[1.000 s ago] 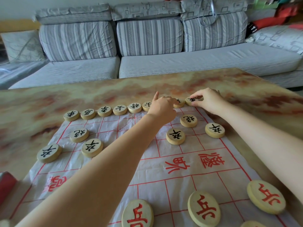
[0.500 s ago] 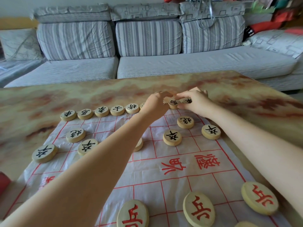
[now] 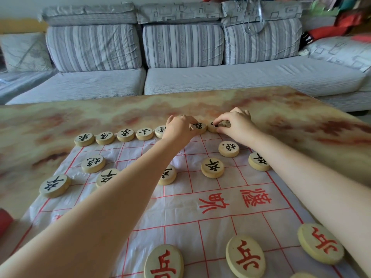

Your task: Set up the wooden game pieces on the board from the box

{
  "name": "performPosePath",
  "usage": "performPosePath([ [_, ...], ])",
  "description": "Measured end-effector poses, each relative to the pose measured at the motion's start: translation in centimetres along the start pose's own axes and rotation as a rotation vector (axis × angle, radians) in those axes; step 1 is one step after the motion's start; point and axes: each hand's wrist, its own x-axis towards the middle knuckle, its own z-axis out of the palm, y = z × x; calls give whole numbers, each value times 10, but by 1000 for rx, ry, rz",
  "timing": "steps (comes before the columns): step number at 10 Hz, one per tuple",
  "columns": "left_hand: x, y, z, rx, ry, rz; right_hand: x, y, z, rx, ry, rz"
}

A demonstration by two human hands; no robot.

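A white plastic board sheet (image 3: 220,215) with red grid lines lies on the table. Round wooden pieces with black characters form a row along its far edge (image 3: 125,135), and more stand in the rows nearer me. My left hand (image 3: 179,128) reaches to that far row and pinches a black-marked piece (image 3: 198,127). Beside it, my right hand (image 3: 235,125) grips the neighbouring piece (image 3: 213,126) at the row's right end. Three red-marked pieces (image 3: 245,255) lie at the near edge. No box is in view.
The marbled brown table (image 3: 100,115) extends behind and to both sides of the sheet. A grey striped sofa (image 3: 180,63) stands behind the table. A red object (image 3: 5,219) shows at the left edge.
Both hands have stayed at the far row's right end. The right hand lifted a piece half a second ago and now holds it down in line, and the left hand has closed on the piece beside it.
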Motion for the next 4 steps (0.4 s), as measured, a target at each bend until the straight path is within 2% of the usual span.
performPosePath([
  [2, 1, -3, 2, 41, -3, 30, -2, 0, 2, 23, 4, 10],
  [4, -2, 3, -7, -43, -11, 4, -8, -6, -5, 183, 78, 48],
])
